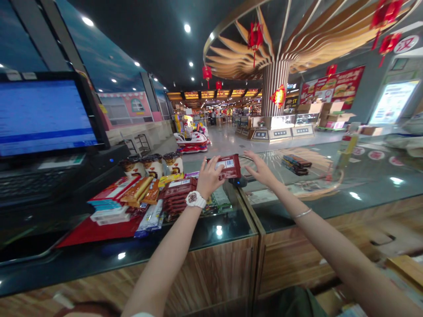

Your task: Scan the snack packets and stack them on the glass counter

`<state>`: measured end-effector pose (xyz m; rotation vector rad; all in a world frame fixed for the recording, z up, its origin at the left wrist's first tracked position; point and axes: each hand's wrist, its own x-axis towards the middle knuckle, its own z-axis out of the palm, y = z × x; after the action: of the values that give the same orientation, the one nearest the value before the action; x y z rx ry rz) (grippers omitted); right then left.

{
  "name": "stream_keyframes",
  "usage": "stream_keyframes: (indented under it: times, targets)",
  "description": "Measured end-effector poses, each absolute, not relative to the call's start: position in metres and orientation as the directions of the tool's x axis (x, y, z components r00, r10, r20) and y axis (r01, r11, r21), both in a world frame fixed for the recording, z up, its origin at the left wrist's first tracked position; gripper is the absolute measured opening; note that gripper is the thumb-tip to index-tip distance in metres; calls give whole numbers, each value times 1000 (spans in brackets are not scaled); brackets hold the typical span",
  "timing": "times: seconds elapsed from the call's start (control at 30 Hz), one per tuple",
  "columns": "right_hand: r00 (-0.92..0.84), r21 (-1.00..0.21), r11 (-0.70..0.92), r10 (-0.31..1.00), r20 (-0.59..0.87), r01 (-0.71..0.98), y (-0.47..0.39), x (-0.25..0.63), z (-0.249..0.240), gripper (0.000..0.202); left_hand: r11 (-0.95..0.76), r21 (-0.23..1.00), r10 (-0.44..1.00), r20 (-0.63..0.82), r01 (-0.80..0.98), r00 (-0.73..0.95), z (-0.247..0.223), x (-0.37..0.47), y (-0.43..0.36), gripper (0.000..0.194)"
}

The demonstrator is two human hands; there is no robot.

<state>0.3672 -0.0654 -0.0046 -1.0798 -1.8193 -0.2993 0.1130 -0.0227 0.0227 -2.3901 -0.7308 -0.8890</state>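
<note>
My left hand [211,175], with a white watch on its wrist, is closed on a dark red snack packet [230,166] that carries a white barcode label. The packet is held above the counter, near a small black device [238,181] with a blue light. Just to the packet's right, my right hand [260,169] is empty with its fingers apart. Below and left of my left hand lies a stack of similar dark red packets [176,193]. Orange-brown packets [140,191], red and blue boxes [110,196] and blue-white sachets [150,218] lie beside it.
Several lidded cups [172,164] stand behind the snacks. A monitor [46,116] and keyboard [36,180] are at the left. On the glass counter [317,193] at right lie stacked bars [296,164] and a blurred pump bottle [346,147]. Drawers [330,246] are below.
</note>
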Motion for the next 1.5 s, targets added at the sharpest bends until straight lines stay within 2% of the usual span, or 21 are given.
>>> stream_keyframes:
  times: [0.2, 0.33, 0.43, 0.57, 0.83, 1.17, 1.37, 1.5]
  targets:
    - [-214, -273, 516, 698, 684, 812, -66, 409, -32, 70, -753, -217, 322, 701, 621, 636, 24, 114, -25, 35]
    - [-256, -240, 409, 836, 485, 880, -62, 409, -42, 80, -744, -232, 316, 704, 626, 636, 23, 115, -25, 36]
    - [-254, -181, 322, 913, 319, 929, -53, 400, -37, 83, -732, -231, 324, 709, 640, 627, 24, 115, -24, 35]
    - [-256, -121, 286, 942, 219, 951, -40, 383, -28, 79, -727, -208, 342, 716, 654, 609, 25, 113, -24, 36]
    - [-197, -92, 230, 940, 279, 969, -36, 365, -46, 52, -713, -203, 343, 734, 671, 586, 27, 110, -23, 33]
    - [-181, -57, 205, 940, 290, 977, -45, 364, -47, 45, -714, -180, 349, 747, 677, 566, 28, 108, -20, 33]
    - [-212, 16, 219, 924, 319, 976, -52, 360, -45, 41, -705, -140, 369, 765, 695, 528, 35, 105, -22, 30]
    - [-221, 29, 227, 899, 377, 974, -55, 359, -41, 41, -702, -124, 371, 777, 701, 509, 36, 103, -21, 29]
